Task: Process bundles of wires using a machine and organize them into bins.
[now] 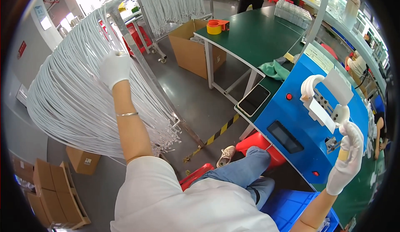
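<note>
A thick bundle of long white cables (71,86) hangs from a metal rack at the left. My left hand (114,69), in a white glove, reaches to the upper part of this bundle, its fingers curled in on a white cable. My right hand (348,161), also gloved, is raised at the right beside a blue machine (287,115). Its fingers are bent and closed near a white round part of the machine; what they hold, if anything, is hidden. A coil of white cable (310,85) sits on the machine's metal winding fixture, between white plates.
A phone (254,100) lies beside the machine. Behind are a green table (250,36) with an orange tape dispenser (217,26) and an open carton (187,48). A blue bin (287,207) stands below my right arm. Stacked cartons (54,190) are at lower left. Another person stands far back.
</note>
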